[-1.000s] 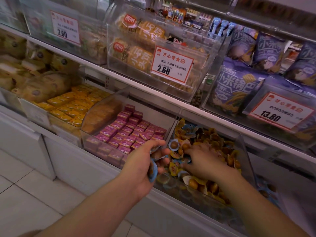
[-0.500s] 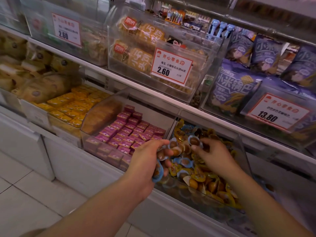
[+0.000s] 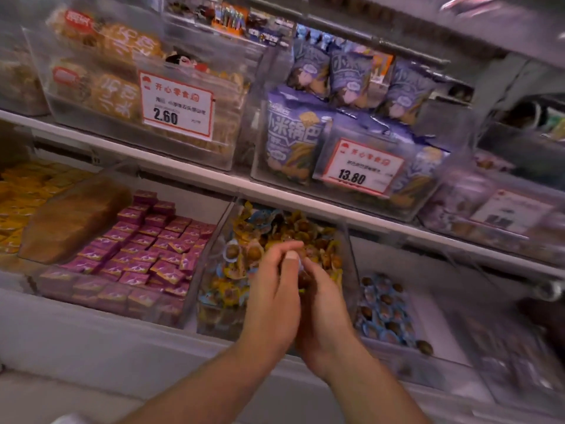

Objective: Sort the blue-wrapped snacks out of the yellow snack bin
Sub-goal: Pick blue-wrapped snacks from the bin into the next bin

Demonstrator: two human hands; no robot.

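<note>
Blue-wrapped snacks point(image 3: 301, 272), light and crinkly, sit pinched between both hands point(image 3: 275, 289) above the yellow snack bin point(image 3: 345, 240); grab their wrapper edges.

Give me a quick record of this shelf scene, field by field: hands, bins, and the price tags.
left hand: over the yellow snack bin, pressed against the right hand
right hand: holds a wrapped snack
yellow snack bin: yellow and blue wrappers mixed
bin to its right: blue-wrapped snacks
bin to its left: pink boxes
price tags: 2.60, 13.80
</note>
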